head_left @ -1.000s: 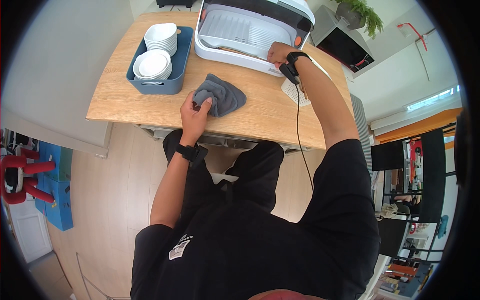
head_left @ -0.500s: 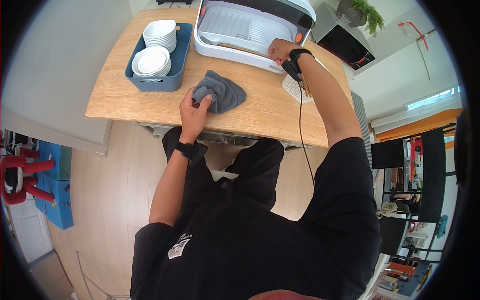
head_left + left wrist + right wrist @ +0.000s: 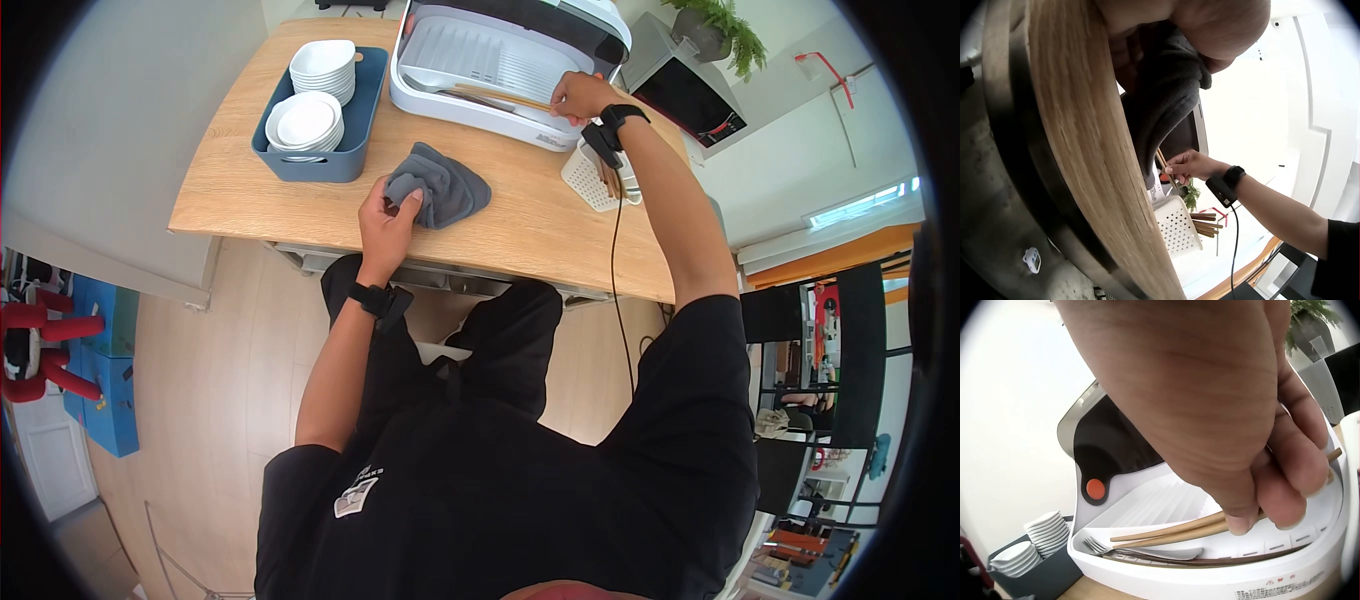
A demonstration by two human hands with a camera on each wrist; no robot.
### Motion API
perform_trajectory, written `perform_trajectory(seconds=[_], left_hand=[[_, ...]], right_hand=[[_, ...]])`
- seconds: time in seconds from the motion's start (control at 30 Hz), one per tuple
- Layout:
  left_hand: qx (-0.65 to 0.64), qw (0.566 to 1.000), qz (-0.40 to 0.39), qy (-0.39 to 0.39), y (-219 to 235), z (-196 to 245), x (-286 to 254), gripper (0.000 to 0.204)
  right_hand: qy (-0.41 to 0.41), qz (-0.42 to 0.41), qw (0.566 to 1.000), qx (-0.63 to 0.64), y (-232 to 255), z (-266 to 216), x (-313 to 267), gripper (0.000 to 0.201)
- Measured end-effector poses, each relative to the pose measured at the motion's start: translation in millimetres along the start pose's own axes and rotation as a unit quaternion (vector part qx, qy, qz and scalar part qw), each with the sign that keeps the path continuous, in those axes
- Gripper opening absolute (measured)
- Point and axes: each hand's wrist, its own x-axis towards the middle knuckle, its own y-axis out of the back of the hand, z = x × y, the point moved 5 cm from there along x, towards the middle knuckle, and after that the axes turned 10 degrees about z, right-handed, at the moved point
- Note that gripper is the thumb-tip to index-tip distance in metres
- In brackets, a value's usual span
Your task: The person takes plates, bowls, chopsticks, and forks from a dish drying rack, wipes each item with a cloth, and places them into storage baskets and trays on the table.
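Observation:
My left hand holds a crumpled grey cloth near the table's front edge. Between thumb and fingers, my right hand pinches a pair of light wooden chopsticks. They slant over the front trough of a white dish cabinet, whose dark lid is raised. Below the chopsticks, a metal fork lies in that trough beside other slim cutlery, with a dark brown stick along the front wall.
A white perforated basket holding several wooden sticks stands by my right wrist. On the left, a blue bin carries stacked white bowls and dishes. A black cable hangs from my right wrist. A microwave stands behind, at right.
My right hand has moved a little right, and the chopsticks in it have come up from the trough. The left hand and cloth stay in place.

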Motion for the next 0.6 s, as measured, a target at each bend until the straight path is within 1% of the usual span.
perform_trajectory(seconds=[0.07, 0.1, 0.13, 0.2, 0.23, 0.27, 0.33, 0.37, 0.4, 0.47, 0.5, 0.53, 0.6], left_hand=[[-0.01, 1.0, 0.001, 0.004, 0.7, -2.7, 1.5, 0.026], [-0.006, 1.0, -0.003, 0.007, 1.3, -4.3, 1.1, 0.026], [-0.01, 1.0, 0.003, 0.01, 0.6, -4.6, 0.6, 0.026], [-0.013, 1.0, -0.001, 0.008, 1.1, -2.1, 0.5, 0.026], [-0.004, 1.0, 0.0, 0.007, 0.5, 1.5, 0.2, 0.025], [0.0, 1.0, 0.004, 0.012, 0.4, 1.6, 0.1, 0.025], [0.003, 1.0, 0.004, -0.004, 0.5, 3.9, 0.4, 0.024], [0.016, 1.0, -0.001, 0.005, 1.4, 4.8, 0.6, 0.025], [0.019, 1.0, -0.001, 0.007, 1.8, 3.7, 1.1, 0.025], [-0.014, 1.0, -0.004, 0.012, 0.8, 3.2, 1.7, 0.027], [-0.011, 1.0, -0.004, 0.012, 0.7, 3.7, 1.3, 0.027], [-0.014, 1.0, -0.008, 0.012, 0.6, 4.5, 1.2, 0.027], [-0.014, 1.0, -0.011, 0.012, 1.0, 5.6, 0.1, 0.028]], right_hand=[[0.015, 0.055, 0.997, -0.042, 23.9, 5.2, -14.2, 0.019], [0.03, 0.07, 0.997, -0.018, 31.4, 8.8, -17.1, 0.02], [0.032, 0.065, 0.997, -0.023, 35.8, 14.0, -19.4, 0.02], [0.124, 0.133, 0.982, 0.052, 49.0, 8.9, -25.5, 0.022], [0.112, 0.118, 0.98, 0.119, 51.5, 4.1, -30.3, 0.023], [0.113, 0.112, 0.98, 0.122, 54.0, -9.6, -38.3, 0.023], [0.071, 0.108, 0.961, 0.245, 54.7, -37.5, -54.5, 0.024], [0.083, 0.099, 0.948, 0.29, 49.8, -56.5, -64.8, 0.021], [0.082, 0.098, 0.948, 0.293, 42.7, -72.0, -74.3, 0.021], [0.115, 0.098, 0.937, 0.316, 31.9, -100.8, -87.0, 0.021], [0.12, 0.085, 0.922, 0.358, 17.2, -104.7, -83.1, 0.019], [0.12, 0.085, 0.921, 0.36, 7.5, -111.4, -81.9, 0.019], [0.106, 0.062, 0.902, 0.413, -9.3, -126.1, -83.6, 0.018]])
